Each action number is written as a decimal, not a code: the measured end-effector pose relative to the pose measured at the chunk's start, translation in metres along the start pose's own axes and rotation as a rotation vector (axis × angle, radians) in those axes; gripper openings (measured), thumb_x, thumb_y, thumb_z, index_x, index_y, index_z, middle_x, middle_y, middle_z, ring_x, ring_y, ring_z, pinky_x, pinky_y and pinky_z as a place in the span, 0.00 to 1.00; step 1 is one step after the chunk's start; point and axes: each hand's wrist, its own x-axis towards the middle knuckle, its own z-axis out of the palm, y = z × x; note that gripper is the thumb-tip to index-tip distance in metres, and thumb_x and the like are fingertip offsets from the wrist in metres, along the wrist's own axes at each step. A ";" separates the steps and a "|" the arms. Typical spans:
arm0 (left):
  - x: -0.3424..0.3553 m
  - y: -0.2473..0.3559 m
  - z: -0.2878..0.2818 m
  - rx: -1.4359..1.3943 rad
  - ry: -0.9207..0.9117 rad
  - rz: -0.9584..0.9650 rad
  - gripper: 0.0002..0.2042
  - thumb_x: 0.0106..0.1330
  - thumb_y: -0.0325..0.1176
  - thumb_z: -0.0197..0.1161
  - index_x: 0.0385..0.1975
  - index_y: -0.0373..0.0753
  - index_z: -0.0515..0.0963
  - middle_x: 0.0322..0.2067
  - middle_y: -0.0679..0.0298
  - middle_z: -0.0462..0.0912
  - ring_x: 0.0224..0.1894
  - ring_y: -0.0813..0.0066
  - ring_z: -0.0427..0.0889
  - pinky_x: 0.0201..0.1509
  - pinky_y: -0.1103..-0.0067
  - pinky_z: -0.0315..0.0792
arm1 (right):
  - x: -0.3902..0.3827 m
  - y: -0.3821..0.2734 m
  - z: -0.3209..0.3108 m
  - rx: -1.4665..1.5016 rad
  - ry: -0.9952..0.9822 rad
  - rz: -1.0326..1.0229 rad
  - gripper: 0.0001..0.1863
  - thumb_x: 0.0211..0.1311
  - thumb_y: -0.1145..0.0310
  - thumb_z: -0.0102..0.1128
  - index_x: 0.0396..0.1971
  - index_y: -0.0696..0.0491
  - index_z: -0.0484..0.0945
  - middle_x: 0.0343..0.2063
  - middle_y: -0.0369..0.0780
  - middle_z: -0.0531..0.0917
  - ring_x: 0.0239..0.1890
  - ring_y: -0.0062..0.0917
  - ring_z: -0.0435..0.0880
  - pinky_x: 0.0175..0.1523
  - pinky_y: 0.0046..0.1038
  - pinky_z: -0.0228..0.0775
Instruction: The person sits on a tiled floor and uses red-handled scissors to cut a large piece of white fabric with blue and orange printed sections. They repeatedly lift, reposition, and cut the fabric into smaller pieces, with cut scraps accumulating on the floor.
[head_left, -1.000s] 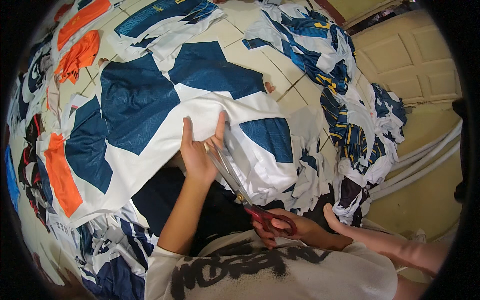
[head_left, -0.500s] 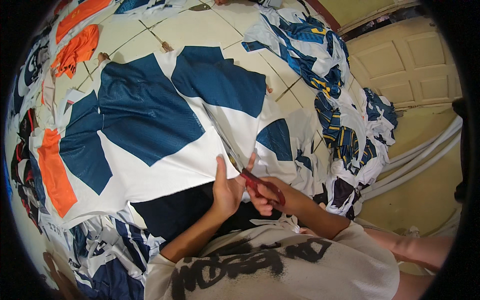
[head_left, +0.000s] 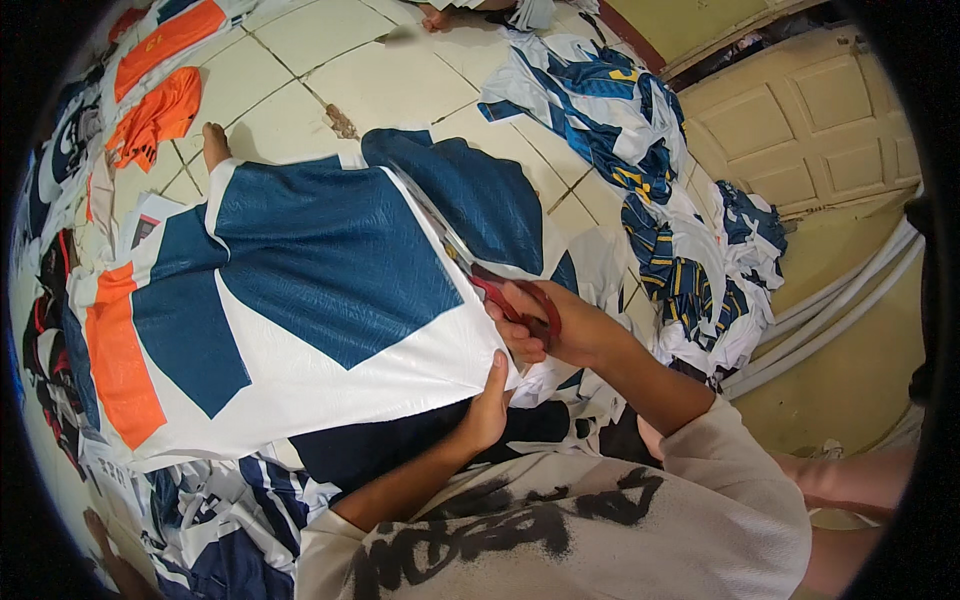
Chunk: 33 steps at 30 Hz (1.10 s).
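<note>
Right hand (head_left: 562,328) wrapped round red-handled scissors (head_left: 484,284) | left hand (head_left: 485,415) pinching blue-and-white cloth's (head_left: 320,260) white edge | blades (head_left: 453,244) between blue patches (head_left: 470,195)

Cloth (head_left: 300,320) mostly wht, w/ big dk teal-blue panels (head_left: 340,260) in a faint tonal pattern, plus orng strip (head_left: 125,355) at L end. Scissors (head_left: 486,287): dk red handles. Fabric (head_left: 370,450) under near edge: near-blk navy. Shirt (head_left: 710,525) off-wht w/ blk paint-like lettering. Orng garment (head_left: 160,110) w/ sm. dk marks nr edge. Pile (head_left: 600,110): wht, blue, bits of yel.; striped stuff (head_left: 685,285) navy w/ yel. stripes. Flr tiles (head_left: 370,85) cream, dk grout. Door (head_left: 800,130) tan-cream, wall (head_left: 830,370) yel.-grn, pipes (head_left: 850,290) wht.
</note>
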 end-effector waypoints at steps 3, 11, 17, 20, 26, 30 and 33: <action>0.000 -0.001 0.000 0.076 -0.058 -0.002 0.29 0.77 0.51 0.34 0.68 0.36 0.54 0.66 0.58 0.58 0.69 0.66 0.56 0.74 0.70 0.46 | 0.008 -0.013 0.000 0.054 -0.014 0.011 0.21 0.65 0.45 0.56 0.33 0.50 0.70 0.17 0.26 0.67 0.16 0.12 0.63 0.21 0.17 0.53; -0.007 0.011 0.011 0.930 -0.121 0.149 0.29 0.76 0.50 0.31 0.72 0.43 0.45 0.68 0.49 0.51 0.71 0.53 0.48 0.73 0.67 0.37 | 0.023 -0.031 0.009 0.054 0.029 -0.057 0.24 0.65 0.41 0.53 0.30 0.49 0.70 0.16 0.25 0.65 0.15 0.10 0.60 0.20 0.15 0.50; -0.006 0.020 0.016 0.858 -0.407 -0.116 0.30 0.75 0.52 0.28 0.73 0.47 0.41 0.71 0.50 0.43 0.73 0.56 0.42 0.74 0.67 0.34 | 0.034 -0.038 0.013 0.087 0.100 -0.091 0.23 0.63 0.41 0.56 0.27 0.47 0.69 0.16 0.25 0.66 0.16 0.10 0.62 0.21 0.15 0.52; -0.005 0.019 0.017 0.881 -0.525 -0.080 0.31 0.75 0.54 0.26 0.73 0.44 0.40 0.72 0.54 0.43 0.74 0.58 0.42 0.74 0.67 0.34 | 0.038 -0.038 0.014 0.215 0.077 -0.064 0.23 0.65 0.41 0.53 0.27 0.48 0.70 0.15 0.24 0.64 0.14 0.07 0.59 0.19 0.12 0.47; -0.007 0.017 0.026 0.773 -0.632 -0.129 0.33 0.74 0.56 0.28 0.73 0.44 0.41 0.73 0.57 0.41 0.74 0.58 0.41 0.75 0.67 0.35 | 0.050 -0.046 0.009 0.128 0.126 -0.166 0.23 0.64 0.41 0.55 0.27 0.49 0.70 0.16 0.25 0.65 0.14 0.08 0.60 0.19 0.12 0.49; -0.008 0.021 0.031 0.906 -0.741 -0.090 0.32 0.74 0.57 0.29 0.73 0.49 0.43 0.71 0.53 0.50 0.69 0.53 0.53 0.73 0.65 0.44 | 0.059 -0.057 0.002 0.207 0.077 -0.145 0.22 0.65 0.44 0.56 0.27 0.48 0.70 0.16 0.26 0.66 0.15 0.08 0.62 0.19 0.12 0.52; -0.011 0.020 0.031 1.101 -0.856 -0.172 0.29 0.75 0.54 0.30 0.73 0.53 0.44 0.67 0.52 0.59 0.62 0.53 0.64 0.69 0.65 0.54 | 0.066 -0.069 -0.004 0.222 0.003 -0.195 0.22 0.64 0.44 0.57 0.28 0.48 0.69 0.16 0.26 0.67 0.16 0.10 0.64 0.20 0.13 0.54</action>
